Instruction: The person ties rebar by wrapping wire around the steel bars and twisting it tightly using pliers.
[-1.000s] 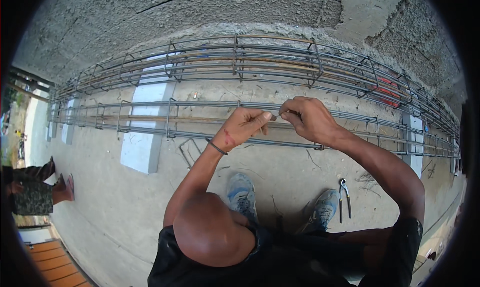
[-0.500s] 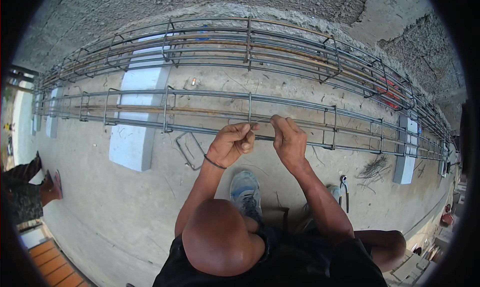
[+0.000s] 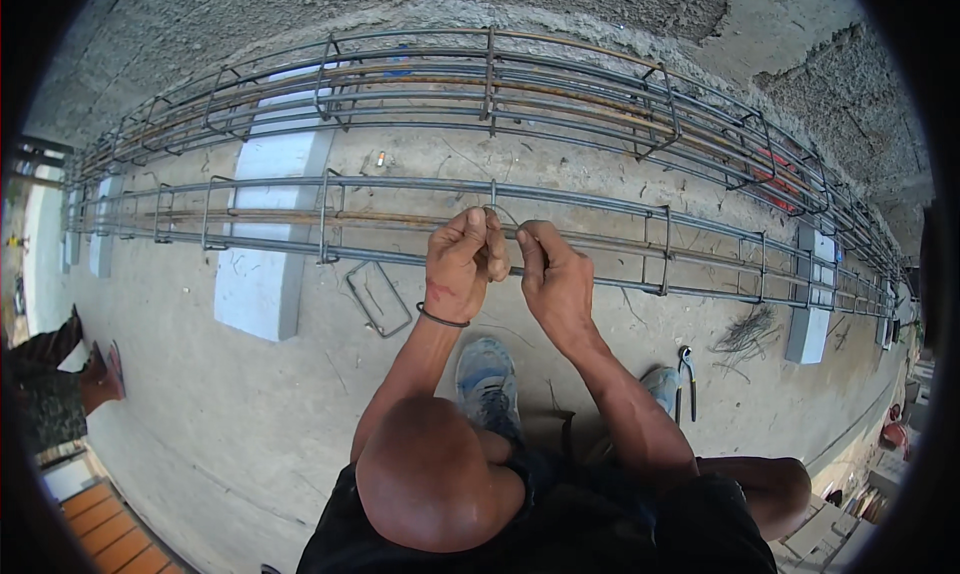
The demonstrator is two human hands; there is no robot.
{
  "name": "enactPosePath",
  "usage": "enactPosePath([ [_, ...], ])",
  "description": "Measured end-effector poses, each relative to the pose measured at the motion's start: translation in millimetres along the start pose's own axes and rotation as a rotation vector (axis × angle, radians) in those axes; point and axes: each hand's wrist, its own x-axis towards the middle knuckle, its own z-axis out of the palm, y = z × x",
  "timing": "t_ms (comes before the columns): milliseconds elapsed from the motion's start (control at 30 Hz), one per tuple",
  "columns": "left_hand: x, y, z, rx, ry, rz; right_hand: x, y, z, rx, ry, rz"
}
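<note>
One thin tie wire (image 3: 508, 215) arcs between the left hand (image 3: 461, 262) and the right hand (image 3: 560, 282) over the near rebar cage (image 3: 390, 217), beside one of its upright stirrups. Each hand has thumb and forefinger pressed together on the wire, probably because so slender a strand is steered best from both sides; whether it passes round a bar of the cage cannot be told. Pale blocks, one toward the cage's left (image 3: 258, 299) and another toward its right (image 3: 806, 336), lie under it, seemingly to lift the bars off the floor (image 3: 230, 404) so that fingers can get around them. Beyond the cage runs a second, deeper rebar cage (image 3: 489, 84). On the person's side of the near cage lie a loose rectangular stirrup (image 3: 408, 317), a tangle of cut wire (image 3: 745, 336) and end-cutting pincers (image 3: 692, 384), the last two perhaps put there to be within the right arm's reach.
</note>
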Motion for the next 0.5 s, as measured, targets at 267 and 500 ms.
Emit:
enactPosePath([
  [267, -16, -12, -11, 0.26, 0.056, -0.235, -24, 30, -54, 0.413, -0.522, 0.51],
  [500, -47, -44, -75, 0.475, 0.674, -0.011, -41, 28, -15, 0.68, -0.256, 0.853],
])
